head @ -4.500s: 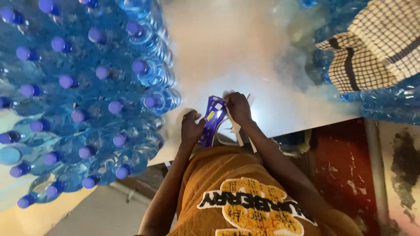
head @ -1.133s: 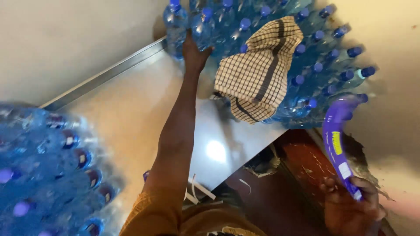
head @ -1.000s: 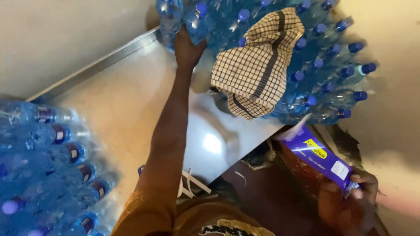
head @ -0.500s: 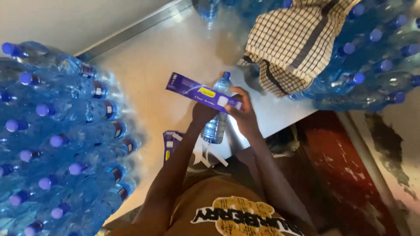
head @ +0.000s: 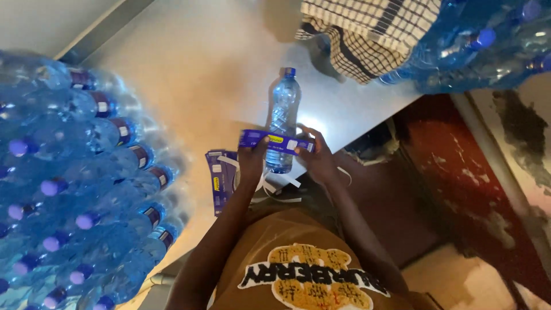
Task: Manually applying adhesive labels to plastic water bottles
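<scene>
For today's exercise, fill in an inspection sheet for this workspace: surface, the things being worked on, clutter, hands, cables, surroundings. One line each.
Surface: pale table, glare spot near its front edge.
Things in hand: purple label strip stretched across a single clear water bottle with a blue cap, standing on the table.
Clutter: stack of purple labels, white backing strips at the table edge.
Hands: left hand and right hand each pinch one end of the strip.
Cables: nothing seen.
Surroundings: packed blue-capped bottles at left and upper right, checked cloth draped on the latter, red-brown floor.
</scene>
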